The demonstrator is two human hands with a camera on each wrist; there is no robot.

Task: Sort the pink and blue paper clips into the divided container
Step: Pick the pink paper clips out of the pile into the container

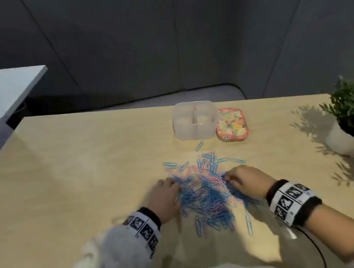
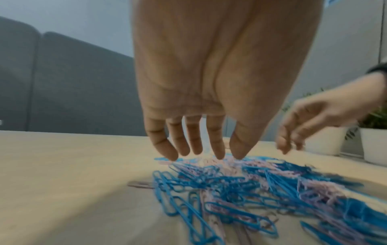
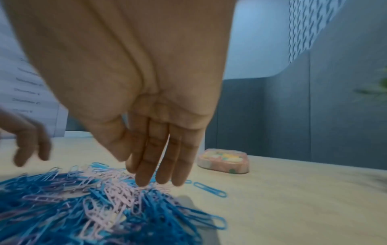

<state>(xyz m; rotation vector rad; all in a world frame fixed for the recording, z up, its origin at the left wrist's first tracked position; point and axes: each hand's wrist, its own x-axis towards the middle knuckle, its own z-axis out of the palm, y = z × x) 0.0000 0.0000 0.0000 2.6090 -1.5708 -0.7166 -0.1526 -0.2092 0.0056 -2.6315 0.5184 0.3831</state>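
Observation:
A mixed heap of pink and blue paper clips (image 1: 203,186) lies on the wooden table, seen close in the left wrist view (image 2: 251,190) and the right wrist view (image 3: 94,203). My left hand (image 1: 164,194) hangs over the heap's left edge, its straight fingers (image 2: 216,145) just touching the clips. My right hand (image 1: 242,179) reaches onto the right side, with straight fingers (image 3: 146,169) resting on pink clips. Neither hand holds a clip. The clear divided container (image 1: 194,120) stands beyond the heap. A single blue clip (image 1: 199,145) lies in front of it.
A pink patterned tin (image 1: 232,127) sits right of the container. Potted plants in white pots (image 1: 350,124) stand at the table's right edge. A dark cable (image 1: 315,248) runs from my right wristband. A white tabletop (image 1: 1,89) rises at the far left.

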